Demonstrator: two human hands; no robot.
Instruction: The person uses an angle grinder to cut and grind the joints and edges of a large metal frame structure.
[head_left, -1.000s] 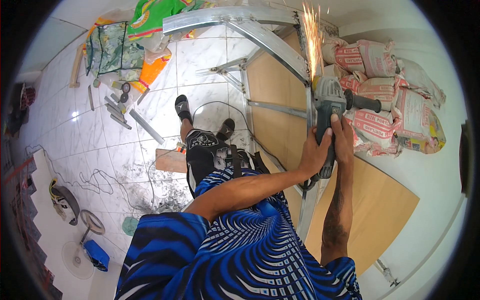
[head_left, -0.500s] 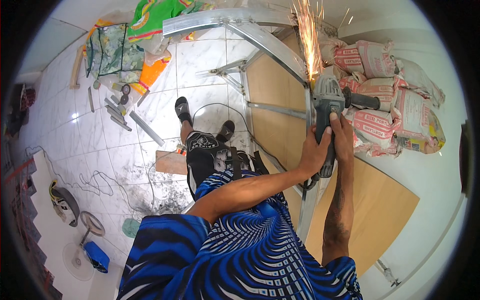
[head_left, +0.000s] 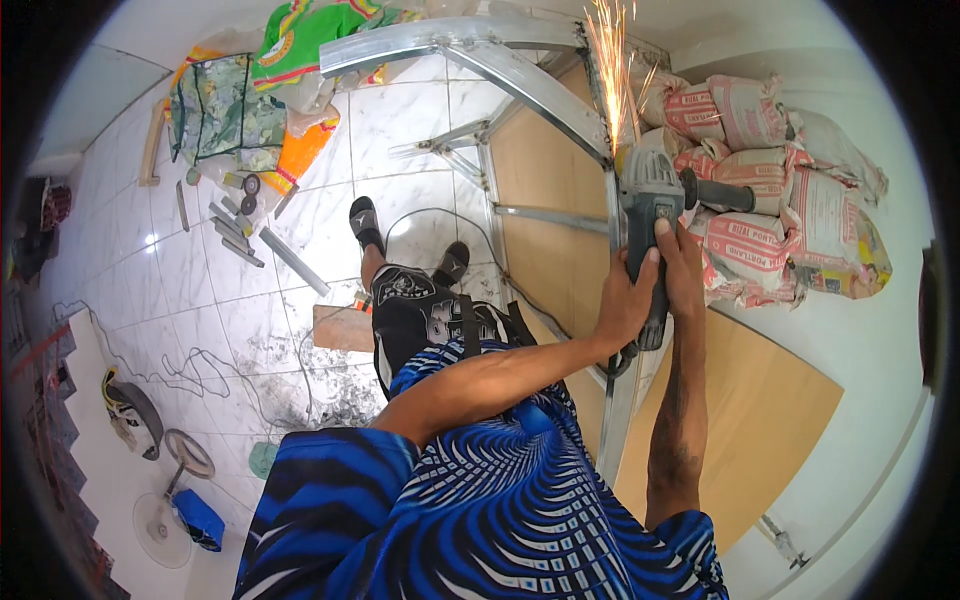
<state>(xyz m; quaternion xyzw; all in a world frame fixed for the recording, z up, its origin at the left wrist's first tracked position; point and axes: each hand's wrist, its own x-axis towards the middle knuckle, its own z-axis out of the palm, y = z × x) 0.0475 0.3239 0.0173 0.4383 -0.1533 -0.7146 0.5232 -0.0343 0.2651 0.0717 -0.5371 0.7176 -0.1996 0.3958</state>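
An angle grinder (head_left: pixel 648 210), dark grey with a silver-grey head, is held in both hands over a welded metal frame (head_left: pixel 525 88). My left hand (head_left: pixel 628 302) wraps round its body from the left, the thumb pointing up along it. From the right, my right hand (head_left: pixel 684 272) closes on the same body, its thumb on top. The black side handle (head_left: pixel 724 195) sticks out to the right, untouched. At the head, the grinder meets the frame's upright bar near a joint, and orange sparks (head_left: pixel 610 85) spray away toward the far side. The disc itself is mostly hidden.
Stacked cement bags (head_left: pixel 745 235) lie to the right of the grinder. A wooden panel (head_left: pixel 745 420) leans beneath the frame. The grinder's cord (head_left: pixel 500 265) loops past my feet. Metal offcuts (head_left: pixel 235 235) and a wood block (head_left: pixel 342 328) rest on the tiled floor at left.
The grinder and both hands have shifted very slightly up and left in view. The sparks still fly, in a somewhat wider spray. Both hands keep their hold.
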